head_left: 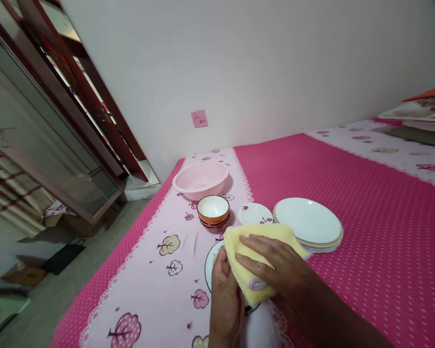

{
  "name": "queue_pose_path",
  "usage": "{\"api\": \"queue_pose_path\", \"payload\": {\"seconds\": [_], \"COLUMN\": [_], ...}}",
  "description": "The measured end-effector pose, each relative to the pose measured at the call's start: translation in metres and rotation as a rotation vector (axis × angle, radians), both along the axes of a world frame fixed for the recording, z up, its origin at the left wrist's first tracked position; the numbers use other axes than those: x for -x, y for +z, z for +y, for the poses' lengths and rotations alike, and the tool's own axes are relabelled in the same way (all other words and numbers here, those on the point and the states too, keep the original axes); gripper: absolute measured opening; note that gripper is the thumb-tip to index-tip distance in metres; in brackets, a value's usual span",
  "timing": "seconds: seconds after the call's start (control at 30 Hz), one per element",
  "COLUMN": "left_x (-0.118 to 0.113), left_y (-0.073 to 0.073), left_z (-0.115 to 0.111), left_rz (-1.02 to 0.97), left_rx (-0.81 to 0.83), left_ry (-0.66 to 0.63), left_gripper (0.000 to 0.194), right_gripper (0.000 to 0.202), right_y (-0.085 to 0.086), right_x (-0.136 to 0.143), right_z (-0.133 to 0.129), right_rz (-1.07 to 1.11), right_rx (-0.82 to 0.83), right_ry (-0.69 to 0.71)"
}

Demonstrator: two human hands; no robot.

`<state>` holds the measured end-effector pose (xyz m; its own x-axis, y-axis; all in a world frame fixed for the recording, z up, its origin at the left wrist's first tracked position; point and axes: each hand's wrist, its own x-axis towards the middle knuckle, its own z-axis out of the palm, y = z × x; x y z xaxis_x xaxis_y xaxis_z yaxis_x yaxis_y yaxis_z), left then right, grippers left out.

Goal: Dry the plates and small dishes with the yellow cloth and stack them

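Note:
A folded yellow cloth [263, 239] is between my two hands above the bed. My right hand [275, 263] lies over its top, fingers stretched across the fabric and gripping it. My left hand [226, 292] curls at the cloth's left edge, thumb side up; whether a dish sits under the cloth is hidden. Below the hands lies a white plate [210, 268] with a dark rim, mostly covered. Just beyond are stacked orange-brown bowls [213, 212] with white insides and a small white dish with red flowers [254, 214]. To the right is a stack of white oval plates [308, 220].
A pink basin [201, 179] stands behind the bowls, near the wall. The bed [377, 241] has a pink dotted and tree-patterned cover. Folded bedding [424, 113] lies at the far right. A pink note [199, 119] is on the wall; a glass-paned door [54, 130] is at left.

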<state>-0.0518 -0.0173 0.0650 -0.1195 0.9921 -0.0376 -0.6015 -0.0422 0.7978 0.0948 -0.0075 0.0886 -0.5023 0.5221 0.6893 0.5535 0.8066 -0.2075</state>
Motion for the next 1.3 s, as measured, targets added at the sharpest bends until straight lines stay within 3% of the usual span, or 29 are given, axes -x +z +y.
{"api": "queue_pose_path", "payload": {"seconds": [0.13,0.27,0.37,0.47,0.6,0.77,0.97,1.17,1.3], "left_x": [-0.003,-0.007,-0.006,-0.003,-0.003,-0.004,-0.001,0.0,0.004], "left_y": [-0.003,0.0,0.003,0.001,-0.003,0.001,0.003,0.003,0.006], "left_z": [-0.002,-0.004,-0.005,-0.008,-0.009,-0.003,0.002,0.002,0.0], "left_rz": [0.023,0.102,0.121,0.099,-0.065,-0.245,-0.319,-0.325,-0.313], "left_rx": [-0.047,-0.152,-0.184,-0.158,-0.114,-0.088,-0.075,-0.055,-0.1], "left_ry": [-0.1,-0.152,-0.222,-0.276,-0.2,-0.053,-0.042,-0.009,-0.048], "left_gripper": [0.051,0.037,0.03,0.035,0.042,0.043,0.039,0.039,0.039], "right_gripper": [0.047,0.043,0.046,0.046,0.03,0.021,0.023,0.035,0.027], "right_y": [-0.006,-0.012,-0.008,-0.001,0.002,-0.014,-0.026,-0.016,-0.013], "right_x": [0.0,-0.005,-0.015,-0.024,-0.028,-0.02,-0.011,-0.007,-0.007], "right_z": [0.005,0.017,0.022,0.023,0.024,0.028,0.024,0.011,0.009], "right_rz": [0.026,0.129,0.209,0.298,0.378,0.333,0.236,0.211,0.243], "right_rx": [-0.069,-0.114,0.0,0.199,0.3,0.297,0.234,0.182,0.217], "right_ry": [-0.024,-0.072,-0.072,-0.124,-0.238,-0.329,-0.278,-0.249,-0.242]}}
